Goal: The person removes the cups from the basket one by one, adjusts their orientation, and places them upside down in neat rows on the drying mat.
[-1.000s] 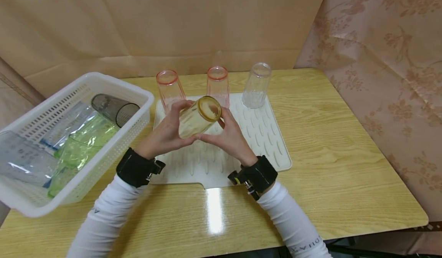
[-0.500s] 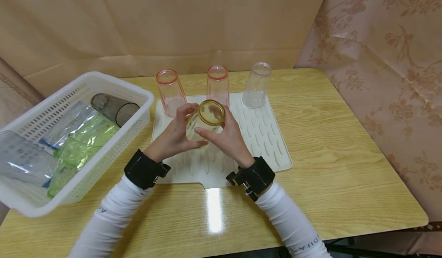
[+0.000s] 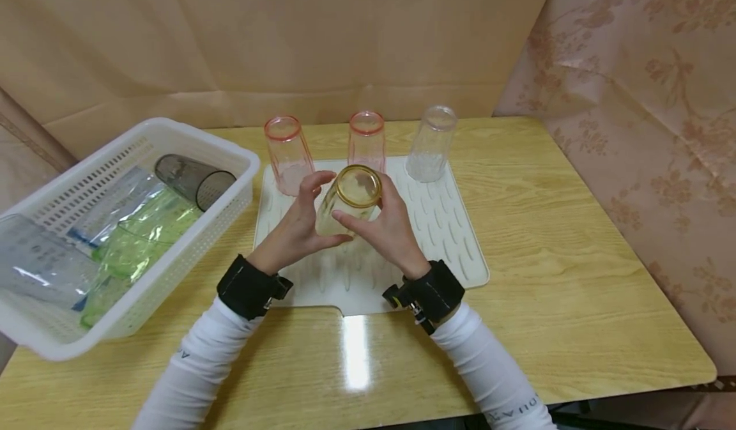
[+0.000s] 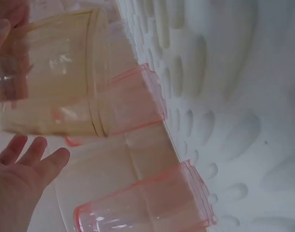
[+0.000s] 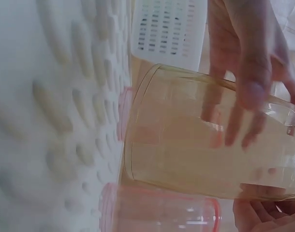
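Observation:
An amber-tinted drinking glass [image 3: 358, 187] is held tilted above the white ridged mat [image 3: 443, 238], its thick base up and its mouth down. My right hand [image 3: 392, 229] grips it, the thumb across the near side and the fingers round the far side. My left hand [image 3: 293, 232] curves loosely around the left of the glass; its fingertips [image 4: 55, 162] stand a little off the wall in the left wrist view. Behind, two pink glasses [image 3: 289, 158] [image 3: 368, 139] and a colourless glass [image 3: 431, 145] stand upside down along the mat's far edge.
To the left, a white slotted basket [image 3: 227, 209] holds a grey glass [image 3: 192, 177], green glasses [image 3: 138, 238] and a clear, bluish vessel [image 3: 43, 261]. The wooden table [image 3: 563, 257] extends right of the mat, with cloth hangings [image 3: 322, 40] behind it.
The amber glass has turned more upright and shifted slightly right. My left fingers have loosened from it, while my right thumb has come across its near side.

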The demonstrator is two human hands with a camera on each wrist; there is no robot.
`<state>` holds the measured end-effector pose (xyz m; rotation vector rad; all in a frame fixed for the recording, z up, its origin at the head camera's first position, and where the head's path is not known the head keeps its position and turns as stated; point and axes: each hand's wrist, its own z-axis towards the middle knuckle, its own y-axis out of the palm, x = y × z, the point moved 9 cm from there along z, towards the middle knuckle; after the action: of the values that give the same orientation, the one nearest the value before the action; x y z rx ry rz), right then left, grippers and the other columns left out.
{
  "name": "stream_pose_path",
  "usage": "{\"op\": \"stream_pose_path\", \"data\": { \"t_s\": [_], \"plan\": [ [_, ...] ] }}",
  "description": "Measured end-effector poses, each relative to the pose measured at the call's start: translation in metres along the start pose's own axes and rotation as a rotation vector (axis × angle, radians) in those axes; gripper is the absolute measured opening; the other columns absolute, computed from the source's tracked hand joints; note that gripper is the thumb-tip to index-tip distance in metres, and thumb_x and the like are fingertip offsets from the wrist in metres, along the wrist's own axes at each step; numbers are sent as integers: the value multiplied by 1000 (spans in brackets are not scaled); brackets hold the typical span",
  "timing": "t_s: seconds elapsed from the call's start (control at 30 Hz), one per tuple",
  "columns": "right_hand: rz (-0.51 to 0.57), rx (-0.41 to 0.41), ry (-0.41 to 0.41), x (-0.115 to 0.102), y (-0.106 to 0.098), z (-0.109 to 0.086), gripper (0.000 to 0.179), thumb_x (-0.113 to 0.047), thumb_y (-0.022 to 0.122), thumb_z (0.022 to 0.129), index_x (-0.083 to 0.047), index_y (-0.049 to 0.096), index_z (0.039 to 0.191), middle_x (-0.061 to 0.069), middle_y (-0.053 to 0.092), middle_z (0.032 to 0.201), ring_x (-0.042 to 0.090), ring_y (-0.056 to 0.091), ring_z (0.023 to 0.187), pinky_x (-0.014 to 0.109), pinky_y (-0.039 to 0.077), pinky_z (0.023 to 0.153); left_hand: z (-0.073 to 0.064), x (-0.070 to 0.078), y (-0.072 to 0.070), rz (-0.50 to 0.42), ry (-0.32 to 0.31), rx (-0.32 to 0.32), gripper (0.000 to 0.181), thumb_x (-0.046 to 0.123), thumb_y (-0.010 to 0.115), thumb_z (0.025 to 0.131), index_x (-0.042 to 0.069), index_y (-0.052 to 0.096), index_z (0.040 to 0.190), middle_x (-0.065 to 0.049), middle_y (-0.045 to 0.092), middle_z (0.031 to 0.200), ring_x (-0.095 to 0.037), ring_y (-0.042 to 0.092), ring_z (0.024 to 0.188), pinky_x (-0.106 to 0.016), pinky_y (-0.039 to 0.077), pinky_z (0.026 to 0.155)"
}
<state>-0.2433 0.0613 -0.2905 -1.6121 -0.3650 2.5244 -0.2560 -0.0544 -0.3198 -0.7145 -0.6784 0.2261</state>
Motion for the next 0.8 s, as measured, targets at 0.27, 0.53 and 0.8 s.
{"op": "stream_pose_path", "data": {
  "t_s": [0.27, 0.53, 0.8],
  "plan": [
    [-85, 49, 45, 19, -26, 9, 69, -10, 77, 70, 4, 40, 127, 23, 49, 126, 30, 48, 114, 49, 39, 98, -15, -17, -11, 87, 8, 17, 86, 12, 81, 66, -2, 24, 130, -23, 33, 127, -33, 32, 121, -53, 33, 101],
    [-166, 93, 100, 60, -55, 22, 74, -24, 80, 68, -3, 42, 128, 15, 51, 127, 24, 46, 118, 47, 37, 102, -28, -29, -20, 112, -60, 2, 50, 8, 69, 78, -2, 43, 119, -20, 50, 117, -30, 45, 110, -50, 42, 93],
    [-218, 143, 154, 70, -79, 25, 73, -23, 79, 69, -4, 42, 129, 15, 48, 129, 25, 43, 121, 48, 34, 104, -36, -41, -24, 109, -107, -17, 36, 6, 67, 80, 0, 50, 112, -19, 50, 118, -32, 44, 113, -53, 39, 96]
  ]
}}
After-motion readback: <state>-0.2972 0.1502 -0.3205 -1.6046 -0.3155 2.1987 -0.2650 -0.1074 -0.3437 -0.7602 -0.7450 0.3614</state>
